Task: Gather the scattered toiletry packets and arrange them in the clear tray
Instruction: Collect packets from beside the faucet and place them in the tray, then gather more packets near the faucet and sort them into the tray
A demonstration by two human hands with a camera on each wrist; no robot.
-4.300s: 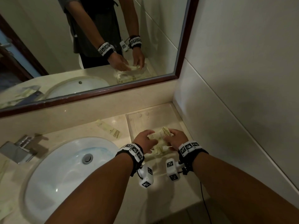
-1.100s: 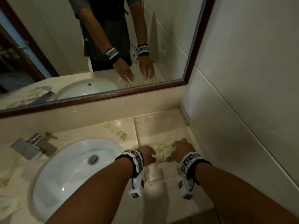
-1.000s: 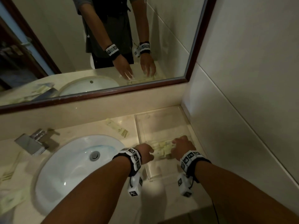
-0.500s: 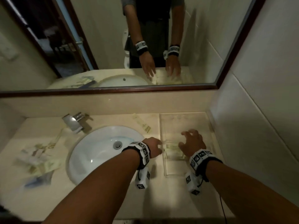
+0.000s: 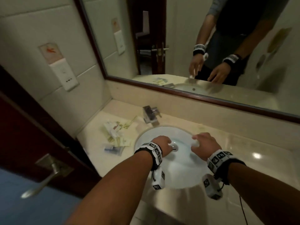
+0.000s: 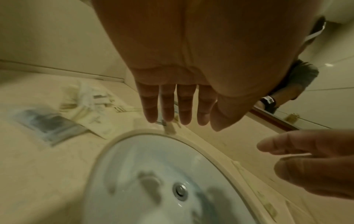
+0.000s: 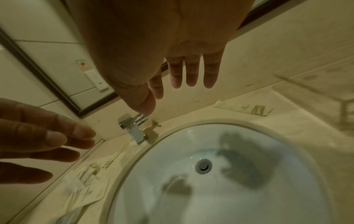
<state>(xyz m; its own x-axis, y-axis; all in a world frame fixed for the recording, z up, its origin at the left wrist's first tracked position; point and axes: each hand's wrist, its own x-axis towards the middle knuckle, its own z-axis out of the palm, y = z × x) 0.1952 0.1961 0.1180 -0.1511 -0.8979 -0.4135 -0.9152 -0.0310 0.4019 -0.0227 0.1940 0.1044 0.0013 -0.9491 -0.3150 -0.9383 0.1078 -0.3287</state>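
Hands have left the clear tray, where half a second ago we saw them over packets; both now hover above the sink (image 5: 181,174). Our view has swung left, so the tray lies outside the head view and shows only as a blurred rim (image 7: 344,106) at the right wrist view's edge. We see the left hand (image 5: 162,146) and right hand (image 5: 204,146) empty, fingers straight and slightly spread, palms down. Scattered packets (image 5: 116,133) lie heaped on the counter (image 5: 259,148) left of the basin, near the faucet (image 5: 150,115); their print is too blurred to read. One packet (image 7: 247,109) lies beside the tray.
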